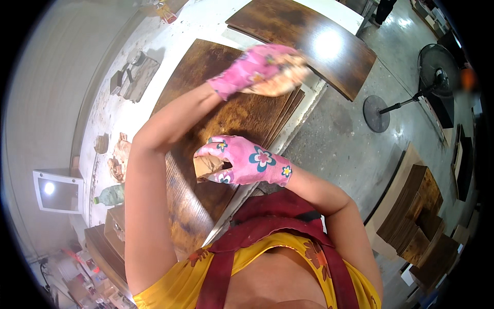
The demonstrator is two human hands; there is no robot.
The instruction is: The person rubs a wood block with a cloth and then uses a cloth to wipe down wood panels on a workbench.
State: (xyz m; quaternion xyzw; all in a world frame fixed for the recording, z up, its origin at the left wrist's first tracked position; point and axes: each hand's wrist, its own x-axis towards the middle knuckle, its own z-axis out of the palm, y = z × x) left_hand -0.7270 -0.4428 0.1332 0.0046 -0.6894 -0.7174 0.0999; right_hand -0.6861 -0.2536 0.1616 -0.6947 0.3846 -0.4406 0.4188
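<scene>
- The board (236, 119) lies on the white table (188, 24), atop a stack in front of the wearer; I'd judge it wants light, even pressure along its length, with its edges kept lined up.
- Its face is brown, mottled dark and amber, with a pale sheen at the near end.
- The right hand (244, 160), pink-gloved, curls over it; whether the tan inside is a wad or the glove's palm, I can't tell.
- The left hand (267, 69) is blurred above the far part; its grasp I can't tell.
- Beyond sits another glossy stack (293, 28), overhanging the table.
</scene>
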